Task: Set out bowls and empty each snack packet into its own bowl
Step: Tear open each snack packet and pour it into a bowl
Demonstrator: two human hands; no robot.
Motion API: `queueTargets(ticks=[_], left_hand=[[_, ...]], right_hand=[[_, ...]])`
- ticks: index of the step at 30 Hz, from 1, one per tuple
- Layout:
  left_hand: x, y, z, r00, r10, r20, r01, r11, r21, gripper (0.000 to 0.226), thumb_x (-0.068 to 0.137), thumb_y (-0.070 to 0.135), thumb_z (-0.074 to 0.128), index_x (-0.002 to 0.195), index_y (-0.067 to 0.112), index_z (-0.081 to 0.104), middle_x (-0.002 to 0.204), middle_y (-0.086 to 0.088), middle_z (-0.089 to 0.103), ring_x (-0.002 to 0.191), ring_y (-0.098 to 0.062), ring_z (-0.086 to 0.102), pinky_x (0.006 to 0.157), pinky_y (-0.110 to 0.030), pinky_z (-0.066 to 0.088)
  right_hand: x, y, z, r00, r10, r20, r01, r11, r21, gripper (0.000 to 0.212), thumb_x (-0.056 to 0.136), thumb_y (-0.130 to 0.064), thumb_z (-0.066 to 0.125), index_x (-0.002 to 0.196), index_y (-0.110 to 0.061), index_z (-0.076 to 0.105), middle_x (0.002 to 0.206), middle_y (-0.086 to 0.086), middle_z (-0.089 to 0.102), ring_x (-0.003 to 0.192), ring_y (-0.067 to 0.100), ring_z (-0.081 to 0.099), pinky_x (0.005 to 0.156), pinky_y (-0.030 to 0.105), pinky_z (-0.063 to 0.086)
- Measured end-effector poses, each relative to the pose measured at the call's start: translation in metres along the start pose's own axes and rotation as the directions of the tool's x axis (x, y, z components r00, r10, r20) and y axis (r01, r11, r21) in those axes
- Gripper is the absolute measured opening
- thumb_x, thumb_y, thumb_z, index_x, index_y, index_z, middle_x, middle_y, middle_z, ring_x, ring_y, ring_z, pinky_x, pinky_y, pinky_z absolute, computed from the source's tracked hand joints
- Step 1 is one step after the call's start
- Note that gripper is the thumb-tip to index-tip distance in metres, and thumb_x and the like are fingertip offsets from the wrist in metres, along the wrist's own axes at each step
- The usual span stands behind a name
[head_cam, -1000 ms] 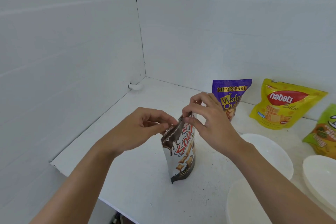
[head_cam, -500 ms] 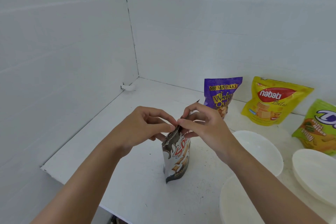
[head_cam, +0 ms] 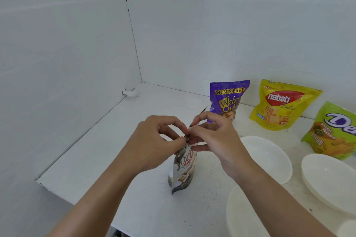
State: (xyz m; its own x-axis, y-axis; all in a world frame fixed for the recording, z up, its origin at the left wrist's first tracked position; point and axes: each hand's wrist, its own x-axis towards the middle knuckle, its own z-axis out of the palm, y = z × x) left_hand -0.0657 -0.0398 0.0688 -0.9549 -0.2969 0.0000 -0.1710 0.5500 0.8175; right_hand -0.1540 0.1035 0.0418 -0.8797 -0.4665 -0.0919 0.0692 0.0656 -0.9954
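A brown and white snack packet (head_cam: 183, 171) stands upright on the white table (head_cam: 107, 152). My left hand (head_cam: 154, 144) pinches its top edge from the left, and my right hand (head_cam: 213, 138) pinches the same edge from the right, with a torn strip sticking up behind my fingers. Three white bowls lie to the right: one (head_cam: 269, 158) beside my right wrist, one (head_cam: 331, 181) at the right edge, one (head_cam: 242, 215) partly under my right forearm. A purple wafer packet (head_cam: 227, 100), a yellow packet (head_cam: 281, 106) and a green packet (head_cam: 333, 131) stand against the back wall.
White walls close the table on the left and at the back, meeting in a corner (head_cam: 141, 81). The table's front edge (head_cam: 77, 200) runs diagonally at lower left. A sliver of a fourth white dish (head_cam: 348, 229) shows at the bottom right corner.
My hands have drawn closer together at the packet's top, and a strip of its top edge now sticks up behind my right fingers. The camera shifted slightly left.
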Motion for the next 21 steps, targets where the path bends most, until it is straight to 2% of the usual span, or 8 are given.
queueTargets(ticks=[3,6,7,9,12,17,21], left_hand=[[0.002,0.002,0.001,1.000,-0.008,0.001,0.008,1.000,0.002,0.012,0.083,0.026,0.072,0.083,0.038,0.072,0.073,0.013,0.076,0.065,-0.004,0.073,0.064,-0.021,0.053],[0.002,0.004,-0.001,1.000,-0.003,0.006,0.003,0.999,0.032,0.012,0.082,0.026,0.075,0.083,0.038,0.075,0.072,0.013,0.076,0.066,-0.003,0.073,0.061,-0.020,0.052],[0.003,0.005,-0.001,1.000,-0.005,0.014,0.004,0.999,0.034,0.013,0.081,0.024,0.076,0.084,0.037,0.076,0.073,0.013,0.076,0.066,-0.003,0.073,0.061,-0.023,0.056],[0.006,0.007,-0.003,0.999,-0.018,0.038,0.017,1.000,0.017,0.016,0.080,0.018,0.076,0.082,0.033,0.079,0.073,0.010,0.077,0.069,-0.010,0.074,0.068,-0.039,0.062],[0.010,0.008,-0.005,0.998,-0.024,0.056,0.025,1.000,-0.015,0.022,0.077,0.008,0.076,0.079,0.030,0.082,0.070,0.002,0.077,0.077,-0.030,0.073,0.076,-0.056,0.057],[0.012,0.004,-0.002,0.998,-0.047,0.046,0.049,0.998,-0.045,0.025,0.080,0.008,0.076,0.078,0.031,0.082,0.072,0.000,0.077,0.079,-0.028,0.074,0.080,-0.058,0.058],[0.014,0.005,-0.001,0.999,-0.024,0.043,0.026,0.998,-0.053,0.024,0.077,0.005,0.075,0.078,0.027,0.083,0.066,-0.002,0.075,0.074,-0.039,0.070,0.071,-0.056,0.057]], right_hand=[[-0.002,0.000,0.001,1.000,-0.005,-0.022,0.006,1.000,0.013,0.007,0.084,-0.004,0.069,0.086,-0.010,0.069,0.078,0.016,0.074,0.074,0.030,0.074,0.067,0.039,0.062],[-0.002,-0.003,0.000,0.999,-0.021,-0.028,0.022,1.000,0.004,0.008,0.082,0.002,0.068,0.084,-0.006,0.071,0.075,0.017,0.074,0.068,0.028,0.074,0.068,0.038,0.063],[-0.001,-0.003,-0.001,0.999,-0.030,-0.031,0.030,1.000,-0.007,0.009,0.081,0.003,0.068,0.083,-0.005,0.071,0.073,0.017,0.073,0.065,0.027,0.073,0.068,0.037,0.063],[0.000,-0.004,-0.001,0.998,-0.046,-0.042,0.045,0.999,-0.026,0.009,0.079,0.006,0.067,0.080,-0.002,0.072,0.070,0.018,0.072,0.060,0.026,0.070,0.068,0.037,0.062],[0.002,-0.004,0.001,0.996,-0.055,-0.075,0.053,0.998,-0.029,0.009,0.077,0.008,0.067,0.077,0.002,0.072,0.067,0.020,0.071,0.056,0.025,0.067,0.069,0.041,0.061],[0.004,0.000,0.002,0.988,-0.079,-0.135,0.068,0.994,-0.083,0.009,0.071,0.005,0.067,0.069,-0.004,0.071,0.060,0.015,0.069,0.052,0.026,0.065,0.068,0.046,0.060],[0.005,0.000,0.004,0.980,-0.111,-0.162,0.089,0.987,-0.135,0.009,0.069,0.001,0.070,0.067,-0.007,0.072,0.060,0.012,0.070,0.052,0.026,0.068,0.064,0.041,0.060]])
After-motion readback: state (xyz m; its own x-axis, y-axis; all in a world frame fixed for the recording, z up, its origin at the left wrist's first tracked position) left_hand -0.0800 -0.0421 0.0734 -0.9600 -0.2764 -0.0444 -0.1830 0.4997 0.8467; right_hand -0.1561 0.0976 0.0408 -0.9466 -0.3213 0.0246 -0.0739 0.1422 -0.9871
